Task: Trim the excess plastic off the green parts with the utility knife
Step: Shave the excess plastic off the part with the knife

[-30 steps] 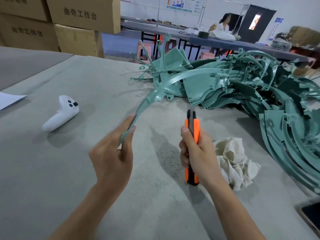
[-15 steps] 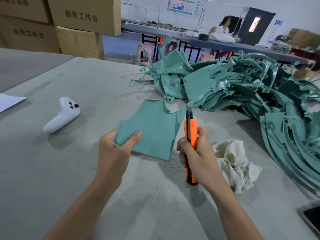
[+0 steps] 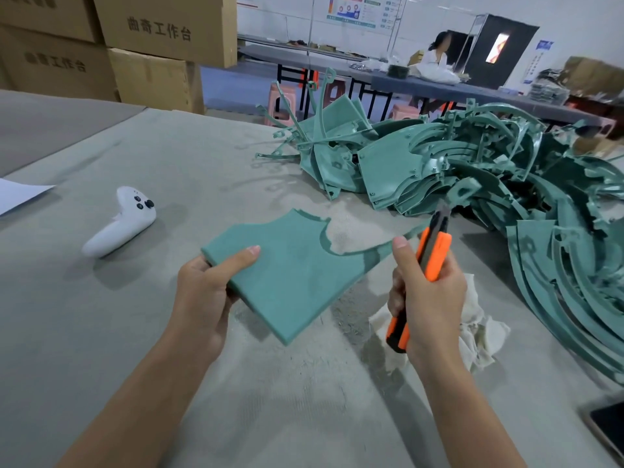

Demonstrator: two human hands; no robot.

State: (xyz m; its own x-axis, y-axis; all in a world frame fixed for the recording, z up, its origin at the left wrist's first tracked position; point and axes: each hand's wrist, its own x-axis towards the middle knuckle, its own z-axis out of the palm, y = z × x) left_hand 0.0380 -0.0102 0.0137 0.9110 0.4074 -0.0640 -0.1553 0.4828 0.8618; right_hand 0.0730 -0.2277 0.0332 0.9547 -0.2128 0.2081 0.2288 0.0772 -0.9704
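Note:
My left hand grips the near left corner of a flat green plastic part, thumb on top, holding it face up above the table. A thin curved arm of the part runs right toward the knife. My right hand is wrapped round an orange and black utility knife, blade end pointing up and away at that thin arm's tip. A big heap of green parts lies behind and to the right.
A white game controller lies on the grey table to the left, with a paper sheet at the left edge. A crumpled cloth sits under my right hand, a phone at the lower right corner. Cardboard boxes stand behind.
The green part has turned from edge-on to flat and face up in my left hand. The knife has moved right and tilted, its blade now at the part's thin right arm.

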